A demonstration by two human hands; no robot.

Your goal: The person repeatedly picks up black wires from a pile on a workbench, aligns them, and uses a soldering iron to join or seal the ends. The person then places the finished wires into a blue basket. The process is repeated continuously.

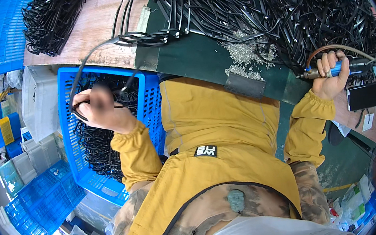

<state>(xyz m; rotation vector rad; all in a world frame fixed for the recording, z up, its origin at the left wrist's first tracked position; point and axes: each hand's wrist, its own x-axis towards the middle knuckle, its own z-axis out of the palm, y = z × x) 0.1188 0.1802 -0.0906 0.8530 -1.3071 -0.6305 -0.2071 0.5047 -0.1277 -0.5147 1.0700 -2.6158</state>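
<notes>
My left hand (111,113) is raised over a blue plastic crate and grips a black eyeglass frame (79,74), one temple arcing up towards the table. A blurred patch hides part of the fingers. In my right hand (329,81) is a blue and black powered screwdriver (336,68), its bit pointing left, with a brownish hose looping above it. Several black eyeglass frames (149,37) stand in a row at the table edge, temples upward. Small metal screws (245,53) lie heaped on the dark green mat (191,58), near a dark flat block (245,85).
A large pile of black eyeglass frames (287,8) covers the back right. Another bundle (54,22) sits at back left. The blue crate (69,133) beside my left arm holds many black frames. A black phone-like device (364,96) rests at right. Blue baskets (44,204) stand at left.
</notes>
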